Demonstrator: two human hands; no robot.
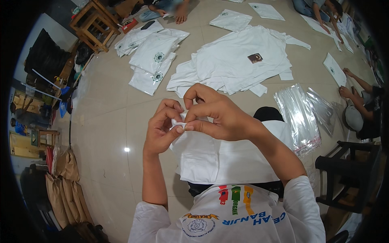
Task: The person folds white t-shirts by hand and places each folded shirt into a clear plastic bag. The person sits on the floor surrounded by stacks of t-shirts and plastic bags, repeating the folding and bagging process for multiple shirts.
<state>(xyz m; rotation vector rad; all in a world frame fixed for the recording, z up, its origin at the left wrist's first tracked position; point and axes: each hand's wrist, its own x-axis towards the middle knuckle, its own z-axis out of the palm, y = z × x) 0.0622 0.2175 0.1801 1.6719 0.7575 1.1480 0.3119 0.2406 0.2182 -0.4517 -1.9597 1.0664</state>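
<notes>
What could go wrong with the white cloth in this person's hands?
The left hand and right hand pinch only a small part of the white cloth, so the rest might slip or crease. The clear plastic bags lie loosely overlapped on the floor, and might slide apart if bumped.

Floor point(103, 125) lies open leftward; the white garment point(198, 158) blocks below, a shirt pile point(227, 56) ahead, plastic bags point(298, 115) rightward.

We saw a wooden stool point(94, 19) at the upper left, brown paper bags point(56, 198) at the lower left, and a black stool point(330, 164) on the right, near beige floor tiles point(107, 174).
</notes>
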